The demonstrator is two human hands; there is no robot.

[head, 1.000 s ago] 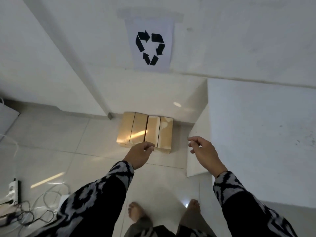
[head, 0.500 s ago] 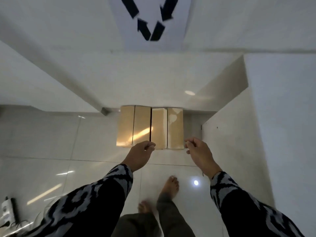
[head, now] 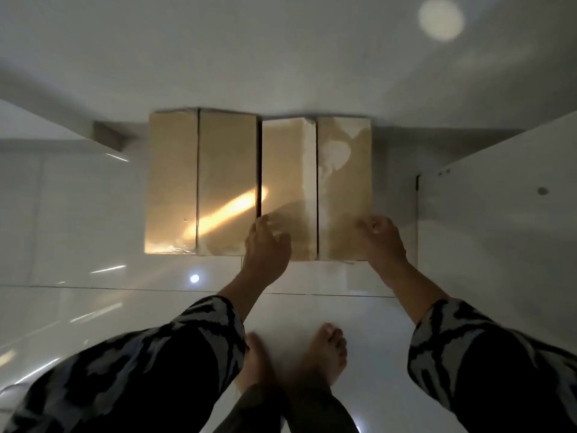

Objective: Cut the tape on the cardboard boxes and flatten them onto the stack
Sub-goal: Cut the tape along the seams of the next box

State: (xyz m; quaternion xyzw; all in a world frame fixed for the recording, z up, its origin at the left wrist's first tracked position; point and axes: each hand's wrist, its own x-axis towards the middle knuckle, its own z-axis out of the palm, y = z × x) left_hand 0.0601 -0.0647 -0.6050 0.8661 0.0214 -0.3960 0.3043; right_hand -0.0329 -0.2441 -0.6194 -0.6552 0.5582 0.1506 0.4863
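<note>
Centrally, cardboard boxes (head: 259, 185) sit side by side on tiled floor (head: 71, 214), backed against wall, so near ends face person. Right hand (head: 379, 240) curls over right box's near corner; left hand (head: 265, 245) half-curled at middle seam, grasp uncertain. Probably readying lift.

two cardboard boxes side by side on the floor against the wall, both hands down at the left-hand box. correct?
Not quite. The head view shows both hands at the right-hand box, not the left-hand box: the left hand at its near left corner, the right hand at its near right corner. The rest holds: two boxes side by side on the floor against the wall.
</note>
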